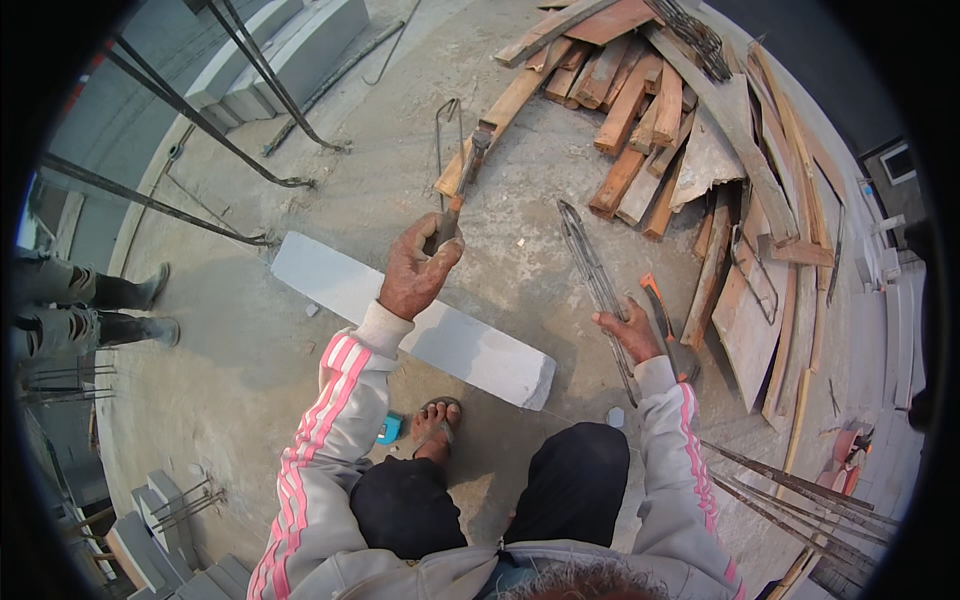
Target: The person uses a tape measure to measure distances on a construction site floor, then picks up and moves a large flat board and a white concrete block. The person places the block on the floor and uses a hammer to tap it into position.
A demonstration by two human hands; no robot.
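My left hand (415, 270) is closed around the handle of a hammer (457, 195), which has orange and dark parts. The hammer's head points away from me, above the concrete floor. Beneath that wrist, a long pale block (470, 350) lies slantwise on the floor in front of my knees. At the right, my right hand (632, 330) has its fingers curled around the near part of long, narrow bent steel bars (588, 250). Just beyond this hand lies an orange-and-black tool (655, 300), whose kind I cannot make out.
Timber offcuts and boards (640, 110) are heaped at the far right. Steel rods (200, 115) rise at the left, near another person's boots (135, 330). A turquoise tape measure (389, 428) lies beside my foot. More rods (790, 495) are at the lower right.
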